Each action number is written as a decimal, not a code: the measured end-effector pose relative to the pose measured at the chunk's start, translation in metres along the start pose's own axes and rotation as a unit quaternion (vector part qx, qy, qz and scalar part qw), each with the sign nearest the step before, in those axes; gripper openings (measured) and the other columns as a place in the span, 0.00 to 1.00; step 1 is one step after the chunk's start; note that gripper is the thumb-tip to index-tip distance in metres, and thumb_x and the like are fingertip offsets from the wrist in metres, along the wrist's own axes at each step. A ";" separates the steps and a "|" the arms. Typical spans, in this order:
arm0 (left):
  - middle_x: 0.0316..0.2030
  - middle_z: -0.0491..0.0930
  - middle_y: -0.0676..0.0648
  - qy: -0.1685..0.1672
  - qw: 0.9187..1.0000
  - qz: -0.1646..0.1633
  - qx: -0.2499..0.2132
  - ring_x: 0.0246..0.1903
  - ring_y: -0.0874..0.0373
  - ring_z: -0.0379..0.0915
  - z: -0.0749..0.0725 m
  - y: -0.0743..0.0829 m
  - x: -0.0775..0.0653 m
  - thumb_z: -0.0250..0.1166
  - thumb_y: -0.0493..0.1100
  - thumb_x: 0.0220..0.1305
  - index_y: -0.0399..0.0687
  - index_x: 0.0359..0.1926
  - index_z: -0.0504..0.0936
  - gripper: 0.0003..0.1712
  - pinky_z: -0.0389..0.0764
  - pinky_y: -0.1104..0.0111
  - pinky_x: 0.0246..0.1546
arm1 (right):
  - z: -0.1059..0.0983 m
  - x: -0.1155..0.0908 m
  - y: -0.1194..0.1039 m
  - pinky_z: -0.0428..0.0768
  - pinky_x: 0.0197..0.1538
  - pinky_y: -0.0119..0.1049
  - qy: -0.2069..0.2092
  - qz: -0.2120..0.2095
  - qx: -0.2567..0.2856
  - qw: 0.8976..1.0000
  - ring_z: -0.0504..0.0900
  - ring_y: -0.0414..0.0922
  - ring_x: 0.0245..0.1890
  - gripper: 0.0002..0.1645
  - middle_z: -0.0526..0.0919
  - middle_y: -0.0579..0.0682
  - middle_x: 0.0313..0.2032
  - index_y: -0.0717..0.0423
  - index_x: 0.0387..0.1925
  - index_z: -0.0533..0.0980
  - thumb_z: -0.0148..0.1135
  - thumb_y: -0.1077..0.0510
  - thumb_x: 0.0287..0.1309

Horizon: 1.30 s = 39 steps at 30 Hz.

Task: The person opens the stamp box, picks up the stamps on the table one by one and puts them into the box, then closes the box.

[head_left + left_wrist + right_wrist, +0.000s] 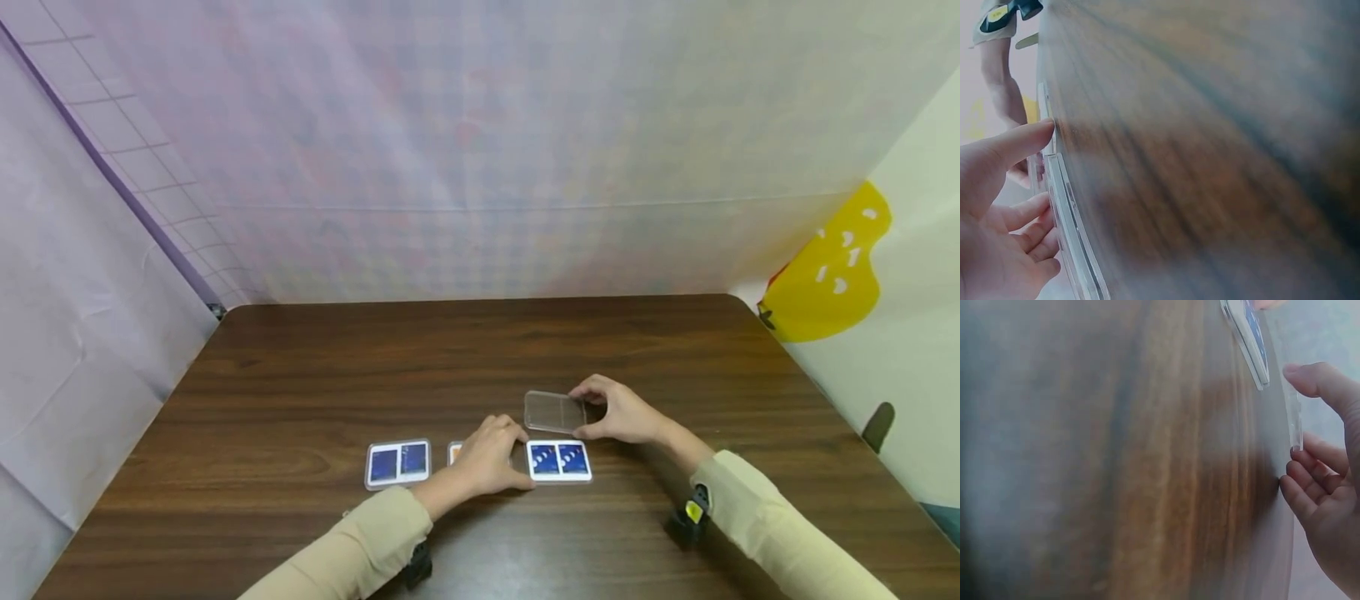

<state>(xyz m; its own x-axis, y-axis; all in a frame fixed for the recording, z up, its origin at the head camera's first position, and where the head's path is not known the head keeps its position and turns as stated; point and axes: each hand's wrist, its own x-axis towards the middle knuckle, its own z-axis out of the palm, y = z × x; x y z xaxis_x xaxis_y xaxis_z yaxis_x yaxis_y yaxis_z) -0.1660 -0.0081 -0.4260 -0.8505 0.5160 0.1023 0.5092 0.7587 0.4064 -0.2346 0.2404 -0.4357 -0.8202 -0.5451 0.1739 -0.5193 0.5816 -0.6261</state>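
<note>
My left hand (491, 454) holds the left end of a white case with two blue moon-phase pictures (558, 461), thumb at the near corner and fingers at the far one. In the left wrist view the thumb (1035, 134) touches a thin edge of it. Just beyond this case, my right hand (622, 412) grips a clear plastic lid (551, 412) by its right end, between thumb and fingers. The lid's thin edge (1297, 422) shows in the right wrist view. Under the left hand, a second case with an orange patch (453, 452) is mostly hidden.
A third case with two dark blue pictures (398, 463) lies to the left on the brown wooden table (300, 358). Pale patterned cloth (465, 150) hangs behind the table. A yellow shape (832, 275) is on the right-hand wall.
</note>
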 end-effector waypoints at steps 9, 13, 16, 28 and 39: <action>0.40 0.75 0.51 0.000 1.000 -0.001 -0.014 0.40 0.60 0.67 0.001 -0.002 -0.001 0.75 0.54 0.35 0.44 0.44 0.79 0.33 0.71 0.73 0.42 | -0.001 -0.018 -0.015 0.76 0.45 0.36 0.020 -0.026 -0.004 0.999 0.76 0.41 0.40 0.29 0.77 0.45 0.39 0.55 0.41 0.76 0.75 0.53 0.32; 0.41 0.75 0.50 -0.001 1.000 0.004 -0.014 0.42 0.59 0.67 0.000 -0.003 -0.001 0.74 0.54 0.36 0.44 0.45 0.79 0.33 0.71 0.72 0.44 | 0.002 -0.025 -0.021 0.75 0.44 0.34 0.012 -0.051 -0.023 0.998 0.76 0.39 0.39 0.28 0.77 0.42 0.38 0.53 0.40 0.76 0.75 0.52 0.31; 0.42 0.75 0.50 -0.003 1.000 0.006 -0.013 0.42 0.58 0.67 0.000 -0.004 -0.001 0.74 0.54 0.37 0.44 0.46 0.78 0.33 0.71 0.72 0.45 | 0.004 -0.030 -0.024 0.75 0.45 0.35 0.004 -0.065 -0.045 0.997 0.75 0.38 0.40 0.29 0.77 0.41 0.38 0.53 0.40 0.76 0.75 0.51 0.30; 0.42 0.75 0.50 -0.001 1.000 0.005 -0.017 0.44 0.57 0.67 -0.001 -0.003 -0.004 0.73 0.54 0.39 0.43 0.45 0.79 0.31 0.70 0.70 0.48 | 0.011 -0.041 -0.031 0.74 0.47 0.37 -0.014 -0.063 -0.069 0.996 0.74 0.37 0.42 0.30 0.76 0.39 0.40 0.50 0.41 0.76 0.75 0.49 0.30; 0.43 0.75 0.49 -0.004 1.000 0.005 -0.009 0.44 0.57 0.67 -0.002 -0.002 -0.004 0.73 0.53 0.40 0.42 0.46 0.79 0.31 0.71 0.69 0.49 | 0.014 -0.039 -0.033 0.74 0.48 0.41 -0.030 -0.058 -0.099 0.993 0.73 0.39 0.44 0.30 0.76 0.39 0.40 0.51 0.41 0.76 0.74 0.47 0.30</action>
<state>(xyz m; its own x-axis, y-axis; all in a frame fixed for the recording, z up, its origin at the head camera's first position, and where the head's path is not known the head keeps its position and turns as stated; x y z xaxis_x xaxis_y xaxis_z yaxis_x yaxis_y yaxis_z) -0.1637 -0.0124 -0.4252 -0.8440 0.5268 0.1001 0.5156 0.7460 0.4214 -0.1818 0.2344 -0.4326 -0.7397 -0.6468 0.1855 -0.6507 0.6173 -0.4422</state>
